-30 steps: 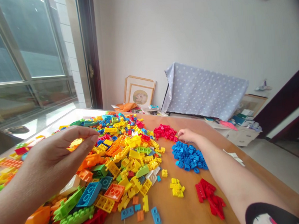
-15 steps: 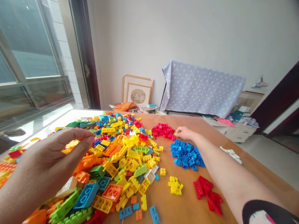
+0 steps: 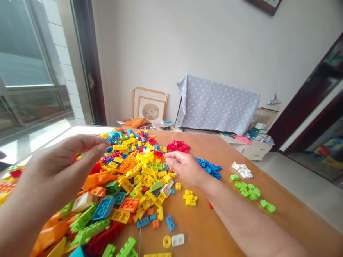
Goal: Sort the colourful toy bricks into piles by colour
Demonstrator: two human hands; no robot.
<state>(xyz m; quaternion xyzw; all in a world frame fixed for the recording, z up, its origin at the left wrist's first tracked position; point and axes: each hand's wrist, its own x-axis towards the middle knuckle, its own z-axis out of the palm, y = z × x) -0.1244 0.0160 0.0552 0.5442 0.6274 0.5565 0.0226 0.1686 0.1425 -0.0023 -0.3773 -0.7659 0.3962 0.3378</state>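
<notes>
A large mixed heap of toy building bricks [image 3: 127,174] covers the left part of the table. My left hand [image 3: 70,159] hovers over its left side, thumb and forefinger tips pinched together; whatever they may hold is hidden. At the heap's right edge is my right hand [image 3: 184,166], its fingers bent and drawn together, and I cannot make out anything between them. Just beyond it lies a pile of red bricks [image 3: 178,146]. Blue bricks [image 3: 211,168] are partly covered by the right hand and wrist. Closer to me sits a small group of yellow bricks [image 3: 189,197].
Green bricks [image 3: 248,190] and white bricks [image 3: 242,169] lie in groups right of my forearm. A yellow ring [image 3: 167,241] and a white brick [image 3: 178,240] are near the front of the wooden table [image 3: 219,144]. A cloth-covered object [image 3: 216,103] stands behind.
My right hand has moved left from beside the red and blue piles to the mixed heap's edge. The yellow bit at its fingertips no longer shows. The view has turned right; my left hand stays pinched.
</notes>
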